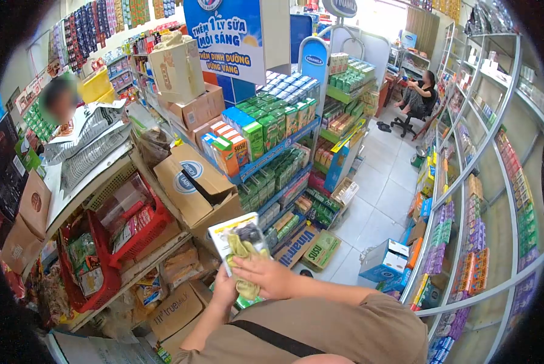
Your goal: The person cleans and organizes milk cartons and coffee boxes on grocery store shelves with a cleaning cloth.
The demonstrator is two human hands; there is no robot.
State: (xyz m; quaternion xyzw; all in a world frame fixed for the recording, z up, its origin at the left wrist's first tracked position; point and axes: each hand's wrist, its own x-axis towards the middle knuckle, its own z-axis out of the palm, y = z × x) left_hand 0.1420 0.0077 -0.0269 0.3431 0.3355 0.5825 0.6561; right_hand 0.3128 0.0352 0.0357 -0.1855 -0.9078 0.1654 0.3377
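Note:
A white box [221, 235] with a yellow strip and a dark picture on its face is tilted up in front of my chest. My left hand [224, 289] grips its lower left side, the fingers partly hidden behind it. Against the box's face my right hand [265, 276] presses a crumpled yellow-green cloth [241, 247], fingers closed over it. Just beyond the box stands an open brown Dutch Lady carton [184, 200].
Red baskets [110, 276] of packets sit on a rack at left. Milk cartons fill the blue shelf [282, 145] ahead; flat cartons [320, 250] lie on the tiled floor [378, 189]. Metal-framed shelves [460, 242] line the right. A person [419, 100] sits at the back; another [56, 115] is at left.

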